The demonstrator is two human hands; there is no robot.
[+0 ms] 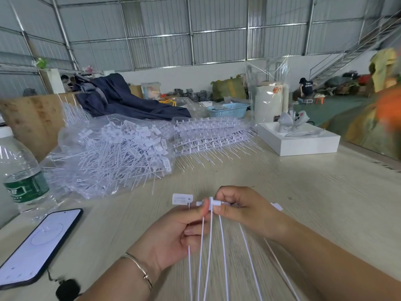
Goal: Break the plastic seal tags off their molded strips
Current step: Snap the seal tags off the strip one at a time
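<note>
Low over the wooden table [303,192], both hands hold one white molded strip of seal tags [213,203]. My left hand [178,233] pinches a tag at the strip's left end, and a flat white tag head [182,198] sticks out past its thumb. My right hand [245,210] grips the strip's bar from the right. Several thin white tails [223,257] hang from the strip toward me. A clear bag of loose broken-off tags [112,155] lies at the left. A stack of whole strips [208,135] lies behind it.
A water bottle [21,170] and a lit phone [36,246] sit at the left edge, with a small black microphone [68,288] near the phone. A white box [299,140] with grey objects, a blue basket [227,109] and dark cloth [121,98] stand farther back.
</note>
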